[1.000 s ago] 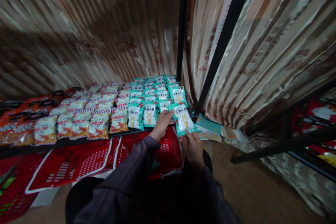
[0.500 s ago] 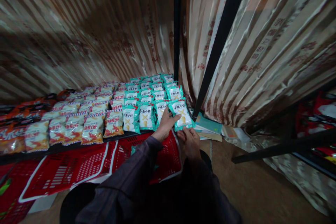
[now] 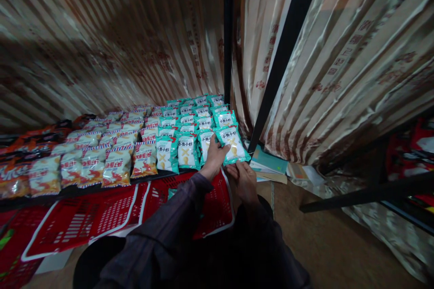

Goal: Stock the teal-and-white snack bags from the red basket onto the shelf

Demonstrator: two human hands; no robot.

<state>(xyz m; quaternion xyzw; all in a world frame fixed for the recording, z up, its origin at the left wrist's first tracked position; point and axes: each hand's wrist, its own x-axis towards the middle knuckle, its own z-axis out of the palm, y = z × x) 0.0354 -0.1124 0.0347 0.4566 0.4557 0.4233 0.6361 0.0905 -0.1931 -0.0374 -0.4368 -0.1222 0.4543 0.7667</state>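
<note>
A teal and white snack bag point(image 3: 233, 143) stands at the front right corner of the shelf, leaning slightly back. My left hand point(image 3: 214, 159) has its thumb over the left side of this bag, its fingers reaching between it and the neighbouring teal bag point(image 3: 206, 142). With its fingertips, my right hand point(image 3: 244, 179) pinches the bag's bottom edge. Rows of matching teal bags point(image 3: 187, 150) stand behind and to the left.
White and orange snack bags point(image 3: 117, 165) and dark orange bags point(image 3: 15, 176) fill the shelf leftward. Red baskets point(image 3: 91, 212) sit below the shelf edge. Black posts point(image 3: 281, 58) rise by the corner, before pleated curtains point(image 3: 162, 31). Papers and a teal folder point(image 3: 269, 161) lie on the floor.
The bag has moved slightly back into the front right corner spot. My left hand has shifted from behind its upper left to its left side; my right hand follows at the bottom edge.
</note>
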